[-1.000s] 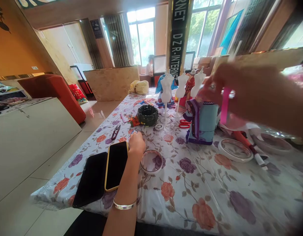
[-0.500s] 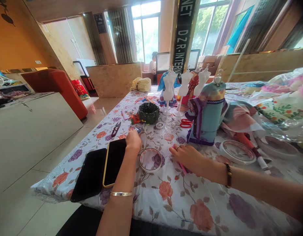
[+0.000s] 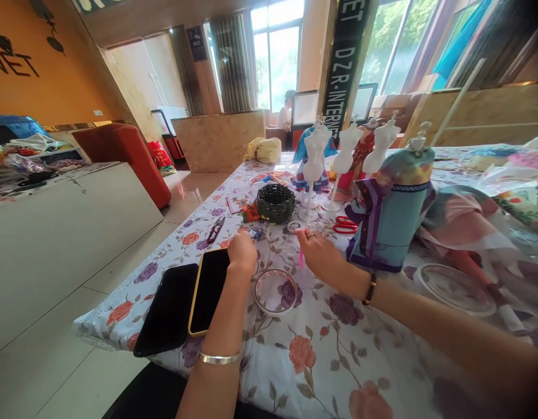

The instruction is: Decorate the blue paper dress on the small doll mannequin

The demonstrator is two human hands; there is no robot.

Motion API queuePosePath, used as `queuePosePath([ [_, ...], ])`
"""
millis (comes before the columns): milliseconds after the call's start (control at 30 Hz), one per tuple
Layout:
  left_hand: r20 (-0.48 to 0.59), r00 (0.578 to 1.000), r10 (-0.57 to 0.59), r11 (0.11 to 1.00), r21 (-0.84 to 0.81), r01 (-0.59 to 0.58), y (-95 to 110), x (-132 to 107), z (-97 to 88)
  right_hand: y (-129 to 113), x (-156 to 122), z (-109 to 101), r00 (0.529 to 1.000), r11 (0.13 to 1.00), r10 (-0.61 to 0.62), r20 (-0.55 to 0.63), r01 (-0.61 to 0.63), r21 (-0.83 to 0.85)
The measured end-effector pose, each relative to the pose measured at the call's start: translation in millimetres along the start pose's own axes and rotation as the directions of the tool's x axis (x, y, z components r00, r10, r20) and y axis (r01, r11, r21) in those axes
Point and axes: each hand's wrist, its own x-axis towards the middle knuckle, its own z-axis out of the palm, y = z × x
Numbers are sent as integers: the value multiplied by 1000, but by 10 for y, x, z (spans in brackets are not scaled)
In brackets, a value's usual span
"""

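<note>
My right hand (image 3: pixel 323 259) is closed on a slim pink stick (image 3: pixel 300 258) that points down over the table; its exact kind is unclear. Just past those fingers lie a patch of rhinestone mesh (image 3: pixel 291 242) and a small white ring (image 3: pixel 294 226). My left hand (image 3: pixel 243 253) has its fingers curled beside a small blue and clear packet (image 3: pixel 255 234); what they grip is hidden. Under my left wrist is a yellow-edged phone (image 3: pixel 207 288), next to a black phone (image 3: pixel 167 308). Between my forearms sits a roll of clear tape (image 3: pixel 256 294).
Beyond my hands stand a dark woven basket (image 3: pixel 275 203), purple thread snips (image 3: pixel 216 229), red-handled scissors (image 3: pixel 345 224) and white mini mannequins (image 3: pixel 316 152). A mannequin in a blue-purple dress (image 3: pixel 388 224) rises close to my right forearm. Another tape roll (image 3: pixel 454 289) and fabric lie right.
My right hand has moved forward and left with the pink stick, which now stands more upright near the mesh. My left hand stays by the packet. The view has turned slightly left.
</note>
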Motion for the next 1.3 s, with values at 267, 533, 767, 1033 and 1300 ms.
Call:
queuePosePath([
  [267,88,993,81,997,12,-82,115,-95,51,-239,349,154,996,993,-82,-24,83,80],
  [533,36,994,104,995,-15,-103,111,-123,16,-246,331,242,991,981,-91,-99,106,160],
  [767,-53,971,231,962,-135,-236,186,-115,-51,-188,297,165,992,983,-42,-117,63,175],
  [1033,134,855,501,857,-213,-469,214,-107,59,316,372,20,996,991,64,62,-71,117],
  [1300,109,905,412,909,-120,-400,56,-67,135,468,310,-77,962,993,-29,270,-4,119],
])
